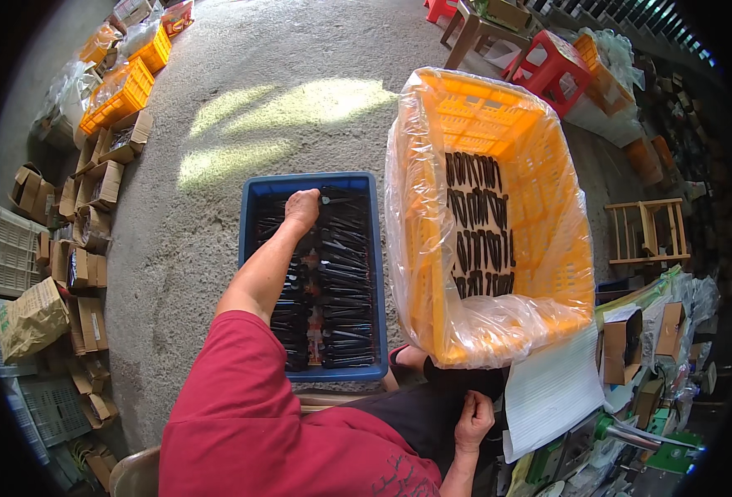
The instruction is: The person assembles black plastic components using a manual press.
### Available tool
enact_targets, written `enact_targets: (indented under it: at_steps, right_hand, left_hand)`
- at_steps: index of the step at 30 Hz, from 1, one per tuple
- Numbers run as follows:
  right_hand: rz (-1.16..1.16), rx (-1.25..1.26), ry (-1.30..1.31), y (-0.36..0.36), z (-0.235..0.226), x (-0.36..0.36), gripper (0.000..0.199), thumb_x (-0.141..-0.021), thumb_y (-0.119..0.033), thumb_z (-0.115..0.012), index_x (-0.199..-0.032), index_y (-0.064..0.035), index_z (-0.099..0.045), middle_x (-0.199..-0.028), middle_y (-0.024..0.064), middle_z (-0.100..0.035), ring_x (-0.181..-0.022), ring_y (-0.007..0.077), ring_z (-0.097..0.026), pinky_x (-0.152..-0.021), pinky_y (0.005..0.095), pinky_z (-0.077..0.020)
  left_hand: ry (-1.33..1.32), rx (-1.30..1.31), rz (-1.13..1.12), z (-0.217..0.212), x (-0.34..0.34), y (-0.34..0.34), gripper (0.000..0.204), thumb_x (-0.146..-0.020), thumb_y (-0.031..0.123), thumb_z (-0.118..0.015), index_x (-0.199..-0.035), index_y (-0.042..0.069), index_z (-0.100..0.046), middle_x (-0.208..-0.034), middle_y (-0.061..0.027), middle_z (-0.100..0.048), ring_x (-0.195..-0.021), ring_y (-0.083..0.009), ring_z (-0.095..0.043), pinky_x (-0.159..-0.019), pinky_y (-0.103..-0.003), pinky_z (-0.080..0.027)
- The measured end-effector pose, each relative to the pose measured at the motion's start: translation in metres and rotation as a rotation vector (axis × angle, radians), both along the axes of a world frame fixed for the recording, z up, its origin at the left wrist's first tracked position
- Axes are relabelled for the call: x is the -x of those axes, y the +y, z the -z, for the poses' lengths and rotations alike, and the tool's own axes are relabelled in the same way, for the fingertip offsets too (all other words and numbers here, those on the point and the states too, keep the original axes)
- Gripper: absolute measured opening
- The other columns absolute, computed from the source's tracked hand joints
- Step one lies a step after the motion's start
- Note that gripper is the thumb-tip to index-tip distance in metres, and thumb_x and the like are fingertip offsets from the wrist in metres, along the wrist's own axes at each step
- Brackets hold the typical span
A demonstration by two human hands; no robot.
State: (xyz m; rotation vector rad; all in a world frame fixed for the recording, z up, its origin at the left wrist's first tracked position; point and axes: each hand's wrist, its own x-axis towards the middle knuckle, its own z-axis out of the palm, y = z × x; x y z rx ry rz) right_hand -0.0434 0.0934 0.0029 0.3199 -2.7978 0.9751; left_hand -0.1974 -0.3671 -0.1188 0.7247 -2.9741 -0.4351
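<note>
My left hand [304,207] is over the far end of a blue tray [250,248], its fingers closed and pointing down. Whatever they hold is hidden beneath the hand. Slender black pieces [345,282] lie packed crosswise in two columns in the tray; their exact kind is too small to tell. My right hand [473,421] rests near my lap, fingers curled in, and I cannot make out anything in it. To the right of the tray stands an orange plastic crate [540,207] lined with clear plastic film. Short dark pieces [478,224] lie in several rows on its bottom.
A white ribbed sheet [552,389] hangs by the crate's near corner. Cardboard boxes [101,186] and orange baskets [121,98] line the left side. A red stool [555,70] and a wooden rack [647,232] are at right. Green metal equipment [672,451] stands at lower right.
</note>
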Motion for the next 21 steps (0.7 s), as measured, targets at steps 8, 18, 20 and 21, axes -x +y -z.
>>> enact_targets:
  at_steps: [8,18,20,21]
  right_hand:
    - [0.021,0.033,-0.022,-0.002,-0.001,0.000,0.006,-0.077,-0.005,-0.051,-0.075,-0.0004,-0.054,-0.068,0.0123,-0.053,-0.062,0.0292,-0.051,-0.056,0.0350,-0.0404]
    - [0.029,0.046,-0.035,-0.002,-0.001,-0.001,0.005,-0.077,-0.005,-0.051,-0.075,-0.0008,-0.054,-0.068,0.0118,-0.053,-0.062,0.0288,-0.051,-0.056,0.0350,-0.0404]
    - [0.029,0.042,-0.035,-0.001,0.000,-0.001,0.005,-0.077,-0.005,-0.051,-0.075,-0.0009,-0.054,-0.068,0.0118,-0.053,-0.062,0.0286,-0.051,-0.056,0.0350,-0.0404]
    - [0.029,0.039,-0.034,-0.001,0.000,0.000,0.005,-0.077,-0.004,-0.051,-0.075,-0.0009,-0.054,-0.068,0.0117,-0.053,-0.062,0.0285,-0.051,-0.056,0.0349,-0.0404]
  left_hand:
    - [0.005,-0.203,-0.122,-0.011,0.003,0.001,0.018,-0.071,0.008,-0.048,-0.086,0.005,-0.056,-0.082,-0.0201,-0.058,-0.083,-0.0335,-0.055,-0.073,-0.041,-0.044]
    - [0.169,-0.210,-0.123,0.000,-0.008,-0.034,0.026,-0.070,0.005,-0.048,-0.092,0.010,-0.060,-0.090,-0.0117,-0.059,-0.089,-0.0281,-0.054,-0.077,-0.035,-0.043]
    - [0.146,-0.096,-0.049,-0.007,-0.013,-0.029,0.025,-0.069,0.005,-0.048,-0.091,0.011,-0.061,-0.089,-0.0099,-0.059,-0.089,-0.0274,-0.053,-0.076,-0.035,-0.043]
    - [0.108,-0.002,0.047,-0.013,-0.016,-0.026,0.024,-0.069,0.004,-0.048,-0.087,0.010,-0.061,-0.086,-0.0072,-0.060,-0.088,-0.0250,-0.052,-0.074,-0.035,-0.042]
